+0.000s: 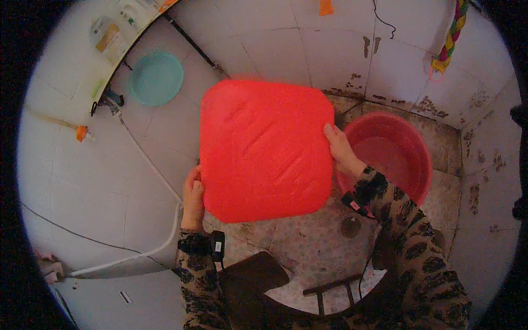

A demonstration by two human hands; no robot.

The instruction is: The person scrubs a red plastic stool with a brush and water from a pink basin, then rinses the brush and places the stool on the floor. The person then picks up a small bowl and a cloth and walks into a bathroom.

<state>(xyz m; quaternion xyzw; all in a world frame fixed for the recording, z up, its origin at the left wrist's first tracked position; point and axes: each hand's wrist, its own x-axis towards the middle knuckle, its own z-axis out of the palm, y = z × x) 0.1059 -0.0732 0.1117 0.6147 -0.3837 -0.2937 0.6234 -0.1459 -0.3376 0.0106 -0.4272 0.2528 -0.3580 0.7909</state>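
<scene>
A bright red, square panel with rounded corners (268, 150) is held up in front of me; it looks like a stool seat or a cushion, but I cannot tell which. My left hand (194, 198) grips its left edge near the lower corner. On the opposite edge, my right hand (342, 148) has its thumb over the rim. The fingers behind the panel are hidden on both sides. Just beyond my right hand, a round red plastic basin (387, 152) stands on the floor, partly covered by my sleeve.
A teal basin (156, 78) is at the upper left, below a ledge holding containers. A pale hose (148, 154) runs down the left side. Stained tiled walls (437, 62) enclose the floor, which has a round drain (350, 227). A braided multicolour cord (451, 39) hangs upper right.
</scene>
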